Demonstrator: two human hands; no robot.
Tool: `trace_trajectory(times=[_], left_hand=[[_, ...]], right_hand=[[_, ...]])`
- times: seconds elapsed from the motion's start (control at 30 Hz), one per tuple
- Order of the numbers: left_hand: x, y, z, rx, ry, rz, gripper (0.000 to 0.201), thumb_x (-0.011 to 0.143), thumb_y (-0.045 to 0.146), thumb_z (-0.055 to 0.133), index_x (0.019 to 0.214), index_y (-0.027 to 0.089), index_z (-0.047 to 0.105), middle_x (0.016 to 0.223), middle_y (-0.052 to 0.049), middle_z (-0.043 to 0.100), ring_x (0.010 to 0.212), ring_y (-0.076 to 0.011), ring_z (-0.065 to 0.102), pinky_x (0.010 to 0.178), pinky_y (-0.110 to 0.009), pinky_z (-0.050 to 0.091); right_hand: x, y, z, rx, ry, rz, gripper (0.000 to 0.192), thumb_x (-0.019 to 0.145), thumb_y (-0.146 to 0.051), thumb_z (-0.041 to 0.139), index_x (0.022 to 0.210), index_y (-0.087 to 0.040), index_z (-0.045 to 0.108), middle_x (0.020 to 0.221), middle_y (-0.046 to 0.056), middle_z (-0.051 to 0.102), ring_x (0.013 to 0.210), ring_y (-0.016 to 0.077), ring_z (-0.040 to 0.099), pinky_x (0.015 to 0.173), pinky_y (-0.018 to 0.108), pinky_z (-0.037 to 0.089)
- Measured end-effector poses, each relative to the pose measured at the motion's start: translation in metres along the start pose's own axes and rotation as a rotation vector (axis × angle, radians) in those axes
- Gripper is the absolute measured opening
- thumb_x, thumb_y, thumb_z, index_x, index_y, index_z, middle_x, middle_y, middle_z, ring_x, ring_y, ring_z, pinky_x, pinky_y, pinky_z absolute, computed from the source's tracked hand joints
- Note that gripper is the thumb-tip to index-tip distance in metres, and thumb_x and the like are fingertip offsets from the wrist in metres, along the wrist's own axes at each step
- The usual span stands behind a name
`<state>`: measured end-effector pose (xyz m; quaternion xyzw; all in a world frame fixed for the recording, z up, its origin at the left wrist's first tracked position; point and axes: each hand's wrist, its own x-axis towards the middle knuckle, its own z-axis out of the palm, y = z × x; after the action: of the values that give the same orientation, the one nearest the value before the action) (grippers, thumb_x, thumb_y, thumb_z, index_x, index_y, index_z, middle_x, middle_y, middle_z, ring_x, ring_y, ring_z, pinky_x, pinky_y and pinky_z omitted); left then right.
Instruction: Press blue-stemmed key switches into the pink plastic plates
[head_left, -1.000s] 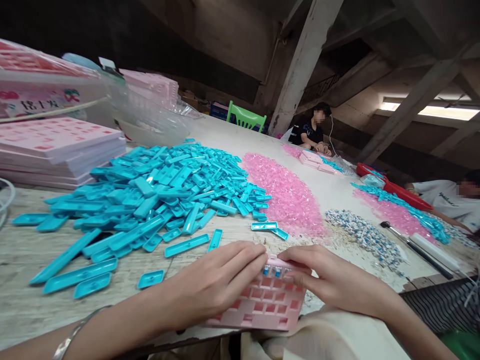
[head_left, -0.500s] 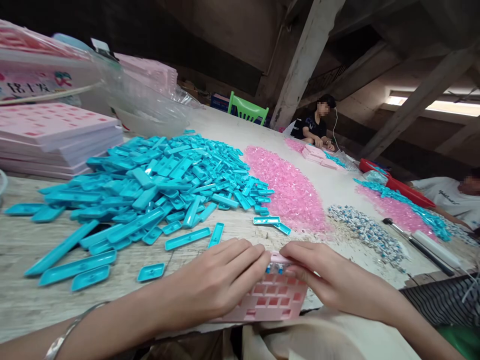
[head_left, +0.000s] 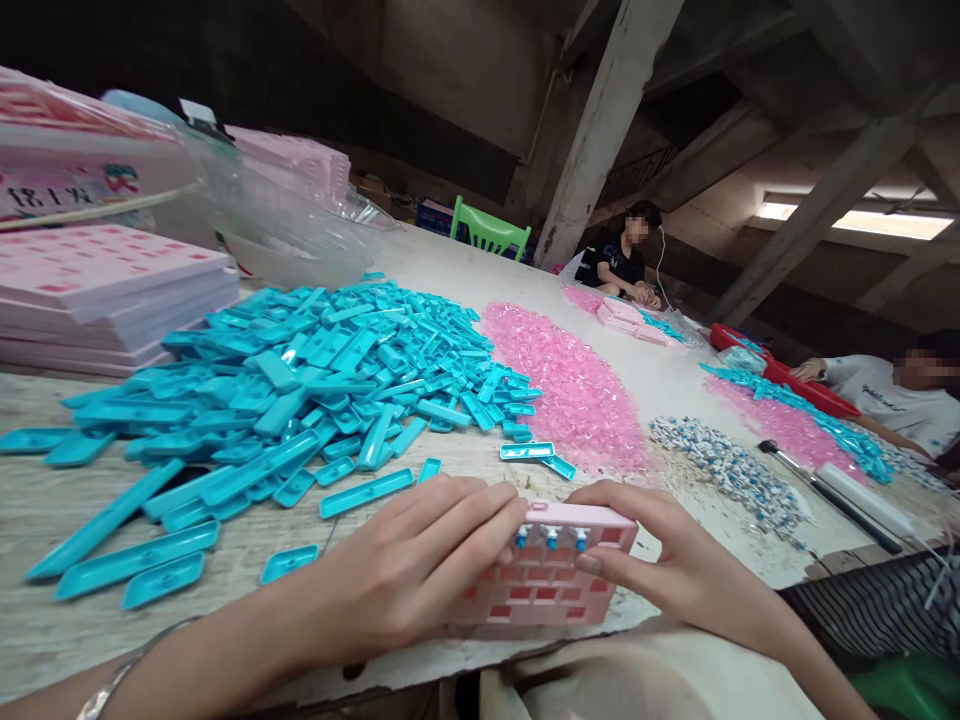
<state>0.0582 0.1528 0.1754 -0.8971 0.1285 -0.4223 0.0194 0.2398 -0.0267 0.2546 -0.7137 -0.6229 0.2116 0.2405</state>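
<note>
A pink keyboard frame with square openings rests at the table's near edge, its far side tilted up. Three small white-and-blue switches sit in its top row. My left hand grips the frame's left side, fingertips by the switches. On the right side, my right hand holds the frame with its thumb on the top row. A big heap of turquoise keycaps lies just beyond my left hand.
A pile of pink keycaps and a smaller pile of switches lie further out. Stacked pink frames and a clear bag stand at the left. Two other people sit at the far right side.
Both hands have tipped the frame's far edge upward, so its top row with the switches now faces me. My right thumb has moved onto that row.
</note>
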Motion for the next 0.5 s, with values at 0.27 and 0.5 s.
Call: trace_trajectory(times=[0.27,0.5], left_hand=[[-0.006,-0.003,0.015,-0.164,0.143,-0.151,0.037,0.096,0.002,0.044,0.133,0.009,0.045,0.117,-0.013,0.060,0.114,-0.0199,0.055,0.099,-0.031,0.045],[-0.004,-0.002,0.022,-0.381,0.081,-0.388,0.028,0.103,0.020,0.039,0.132,0.023,0.040,0.111,-0.005,0.060,0.101,-0.0130,0.061,0.082,-0.017,0.052]], right_hand=[[0.011,-0.007,0.008,-0.118,0.255,-0.259,0.016,0.098,-0.018,0.052,0.112,-0.024,0.054,0.103,0.003,0.068,0.093,0.0163,0.063,0.081,0.025,0.049],[0.016,-0.012,0.009,-0.096,0.289,-0.304,0.023,0.098,-0.015,0.048,0.119,-0.026,0.047,0.111,0.003,0.063,0.103,0.0154,0.060,0.085,0.025,0.049]])
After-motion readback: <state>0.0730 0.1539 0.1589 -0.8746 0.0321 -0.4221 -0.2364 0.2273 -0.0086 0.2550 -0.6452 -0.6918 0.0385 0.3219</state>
